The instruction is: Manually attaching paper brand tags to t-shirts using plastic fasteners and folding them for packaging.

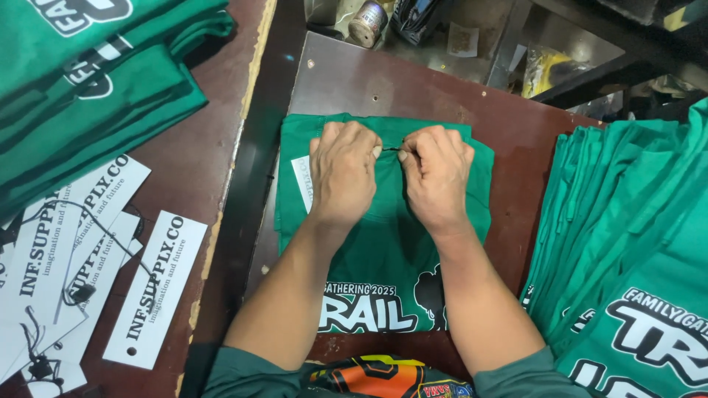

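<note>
Left hand (343,177) and right hand (436,180), fingers closed, pinch a thin black string (391,149) between them above a folded green shirt (383,258) at the bench's (413,85) centre.

Bright even light, sharp, soft shadows

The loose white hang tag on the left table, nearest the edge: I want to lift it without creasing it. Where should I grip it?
Probably by its short lower end, beside the punched hole, coming from the near side. The white hang tag lies flat and slanted on the brown table, that end free of the other tags. Both the left hand and right hand are on the folded green shirt.
</note>
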